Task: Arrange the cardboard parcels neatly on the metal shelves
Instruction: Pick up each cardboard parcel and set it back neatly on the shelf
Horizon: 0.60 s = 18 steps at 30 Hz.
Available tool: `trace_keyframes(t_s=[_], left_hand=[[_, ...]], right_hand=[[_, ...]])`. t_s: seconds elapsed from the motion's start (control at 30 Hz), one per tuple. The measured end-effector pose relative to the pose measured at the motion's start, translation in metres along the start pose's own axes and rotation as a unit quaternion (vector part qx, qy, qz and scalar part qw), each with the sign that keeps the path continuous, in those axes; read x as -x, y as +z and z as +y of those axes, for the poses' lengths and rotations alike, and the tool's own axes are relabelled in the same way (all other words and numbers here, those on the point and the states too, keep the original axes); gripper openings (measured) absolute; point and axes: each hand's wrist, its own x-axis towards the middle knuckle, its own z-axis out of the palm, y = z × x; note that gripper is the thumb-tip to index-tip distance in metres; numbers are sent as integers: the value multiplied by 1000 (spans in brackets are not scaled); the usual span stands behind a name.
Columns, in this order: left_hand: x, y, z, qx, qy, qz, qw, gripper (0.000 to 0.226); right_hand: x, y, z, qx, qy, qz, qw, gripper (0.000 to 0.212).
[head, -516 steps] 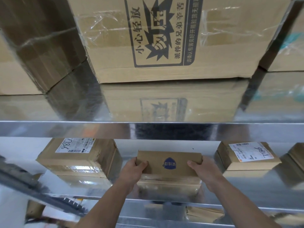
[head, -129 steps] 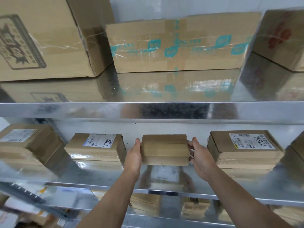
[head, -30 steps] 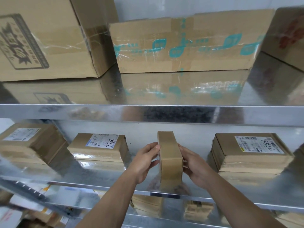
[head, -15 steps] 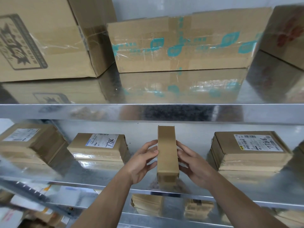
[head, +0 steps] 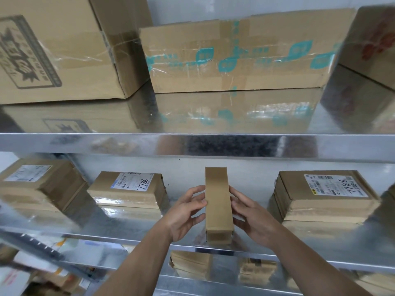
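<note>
A narrow plain cardboard parcel (head: 218,205) stands on its thin edge on the middle metal shelf (head: 132,238), its short end toward me. My left hand (head: 184,212) presses its left side and my right hand (head: 253,217) its right side, fingers spread along the faces. To its left lies a flat labelled parcel (head: 128,189); to its right lies another labelled parcel (head: 324,195). A third labelled parcel (head: 36,182) sits at the far left of the same shelf.
The upper shelf (head: 192,144) carries a big printed carton (head: 53,52), a long box with teal tape (head: 239,54) and a box with red print (head: 372,45). Below the middle shelf, more small parcels (head: 192,263) show. A white wall stands behind.
The parcel I hold went from lying flat to standing on its thin edge. In the last half second it slid slightly deeper onto the shelf, with both hands staying on its sides.
</note>
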Motion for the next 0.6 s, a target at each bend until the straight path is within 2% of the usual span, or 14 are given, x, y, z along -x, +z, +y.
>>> trace_keyframes(t_s=[0.27,0.43,0.6], left_hand=[[-5,-2,1,-5,-6,14,1000,41],[-5,5,1,10,0,55,998,10],[-7,14,7,10,31,127,991,30]], right_hand=[[1,3,-3,-16,1,18,1000,36],[-1,4,-5,-21,-9,31,999,28],[-1,10,-13,-11,-21,22,999,26]])
